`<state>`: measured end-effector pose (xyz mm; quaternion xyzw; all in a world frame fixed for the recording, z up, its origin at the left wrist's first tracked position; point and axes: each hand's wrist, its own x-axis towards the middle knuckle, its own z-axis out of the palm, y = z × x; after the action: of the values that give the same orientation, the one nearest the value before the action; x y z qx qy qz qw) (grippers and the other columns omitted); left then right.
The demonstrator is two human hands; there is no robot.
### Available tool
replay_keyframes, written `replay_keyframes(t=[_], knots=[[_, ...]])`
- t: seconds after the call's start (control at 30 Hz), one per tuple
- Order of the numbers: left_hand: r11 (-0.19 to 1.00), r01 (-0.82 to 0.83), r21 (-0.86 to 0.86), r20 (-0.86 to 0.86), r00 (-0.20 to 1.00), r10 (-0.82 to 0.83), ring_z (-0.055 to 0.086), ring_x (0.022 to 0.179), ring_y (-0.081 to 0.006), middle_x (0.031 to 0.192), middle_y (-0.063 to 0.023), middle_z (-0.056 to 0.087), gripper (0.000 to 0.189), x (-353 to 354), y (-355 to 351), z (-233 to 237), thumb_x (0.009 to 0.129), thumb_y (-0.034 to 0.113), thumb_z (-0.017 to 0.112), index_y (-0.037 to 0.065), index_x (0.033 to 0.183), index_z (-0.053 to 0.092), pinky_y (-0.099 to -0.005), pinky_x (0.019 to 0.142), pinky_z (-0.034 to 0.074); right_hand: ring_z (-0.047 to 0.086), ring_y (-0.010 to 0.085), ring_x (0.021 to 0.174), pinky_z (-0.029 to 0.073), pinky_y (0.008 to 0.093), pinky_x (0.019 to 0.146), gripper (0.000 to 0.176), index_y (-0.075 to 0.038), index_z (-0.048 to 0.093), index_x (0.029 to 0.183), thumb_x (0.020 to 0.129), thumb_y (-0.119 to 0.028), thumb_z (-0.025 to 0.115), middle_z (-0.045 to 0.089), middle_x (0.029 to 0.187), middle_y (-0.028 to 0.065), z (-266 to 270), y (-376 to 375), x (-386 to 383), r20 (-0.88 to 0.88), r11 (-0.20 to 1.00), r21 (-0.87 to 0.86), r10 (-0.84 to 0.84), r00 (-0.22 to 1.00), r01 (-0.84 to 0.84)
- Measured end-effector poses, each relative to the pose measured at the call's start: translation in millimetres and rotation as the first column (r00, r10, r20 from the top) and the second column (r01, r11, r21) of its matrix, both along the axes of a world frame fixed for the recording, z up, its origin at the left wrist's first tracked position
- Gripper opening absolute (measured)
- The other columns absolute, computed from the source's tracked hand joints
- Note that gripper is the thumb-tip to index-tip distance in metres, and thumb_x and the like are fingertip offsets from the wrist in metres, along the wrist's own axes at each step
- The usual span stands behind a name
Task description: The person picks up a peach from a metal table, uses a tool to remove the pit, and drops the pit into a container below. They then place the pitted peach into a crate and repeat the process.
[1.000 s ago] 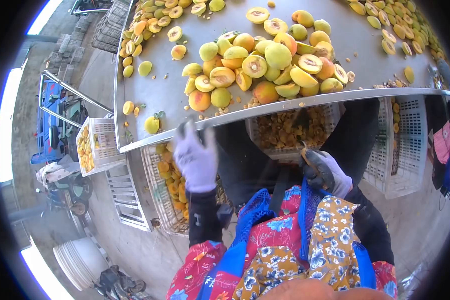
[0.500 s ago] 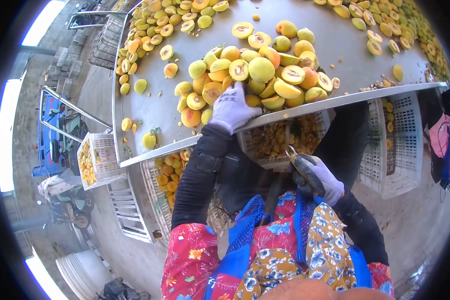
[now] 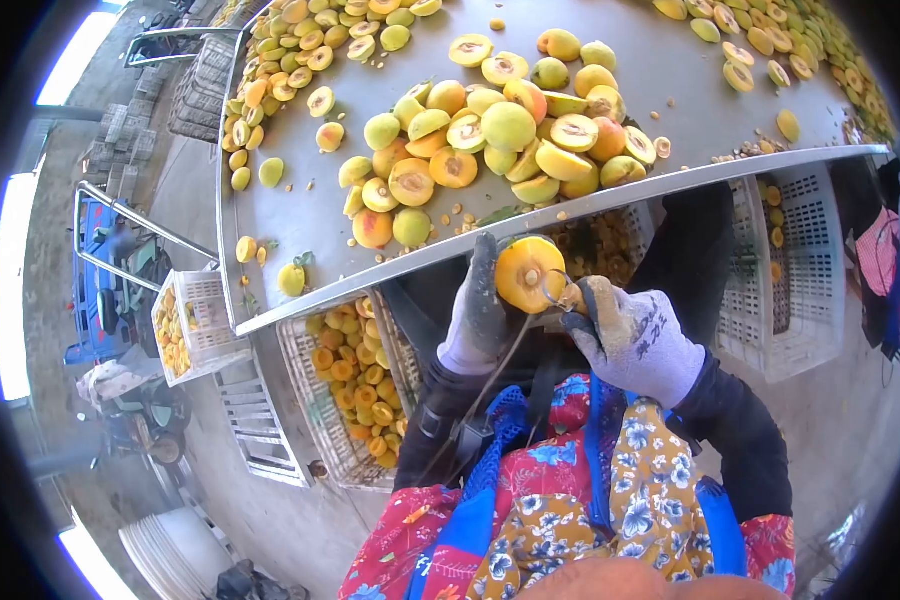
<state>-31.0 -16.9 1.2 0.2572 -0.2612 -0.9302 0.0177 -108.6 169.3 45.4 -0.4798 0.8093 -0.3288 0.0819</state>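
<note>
In front of the table edge, my left hand (image 3: 478, 322), in a grey-palmed work glove, is closed on a halved yellow peach (image 3: 526, 268). Its cut face is turned up, with the pit showing at the centre. My right hand (image 3: 642, 338), gloved the same way, grips a small hand tool (image 3: 571, 297) with a curved metal loop. The loop lies at the right side of the peach half's cut face; its handle is mostly hidden by my fingers. Beyond my hands, a pile of peach halves (image 3: 510, 127) rests on the metal table (image 3: 340, 232).
The table's raised metal rim (image 3: 370, 275) runs just past my hands. Below it stand a crate of pitted halves (image 3: 300, 375) at left and a white crate (image 3: 815, 280) at right. More peaches (image 3: 300, 45) cover the table's far left. A smaller crate (image 3: 210, 345) hangs beside the table.
My left hand has left the pile and come back towards me with a peach half. My right hand has risen and brought the looped tool against the fruit.
</note>
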Motion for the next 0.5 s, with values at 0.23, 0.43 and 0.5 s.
replay_keyframes(t=[0.23,0.43,0.5], knots=[[0.864,0.089,-0.495,0.060,0.996,-0.069,0.064,0.098,-0.0175,0.112,-0.0103,0.065,0.061,11,19,-2,0.106,0.055,0.032,0.002,0.121,0.057,-0.0305,0.087,0.052,0.064,0.0268,0.054,0.048,0.0384,0.046,0.032,-0.003,0.054,0.100,0.093,-0.032,0.063,0.061,0.070,0.0113,-6,2,6,-0.115,0.978,0.201,0.079,0.990,-0.055],[0.626,0.132,-0.768,0.114,0.991,-0.070,0.067,0.085,-0.0226,0.099,-0.0138,0.067,0.044,14,17,-7,0.108,0.038,0.040,-0.001,0.114,0.060,-0.0333,0.080,0.053,0.063,0.0244,0.053,0.047,0.0354,0.044,0.029,-0.002,0.055,0.097,0.095,-0.030,0.059,0.059,0.067,0.0095,0,0,3,-0.244,0.954,0.273,0.195,0.950,-0.126],[0.527,0.169,-0.833,0.144,0.986,-0.089,0.068,0.083,-0.0275,0.096,-0.0174,0.067,0.036,15,16,-6,0.107,0.029,0.044,-0.002,0.112,0.060,-0.0358,0.078,0.053,0.063,0.0239,0.053,0.047,0.0361,0.045,0.029,-0.001,0.055,0.096,0.095,-0.030,0.058,0.059,0.066,0.0089,-2,0,1,-0.226,0.940,0.305,0.226,0.947,-0.152]])
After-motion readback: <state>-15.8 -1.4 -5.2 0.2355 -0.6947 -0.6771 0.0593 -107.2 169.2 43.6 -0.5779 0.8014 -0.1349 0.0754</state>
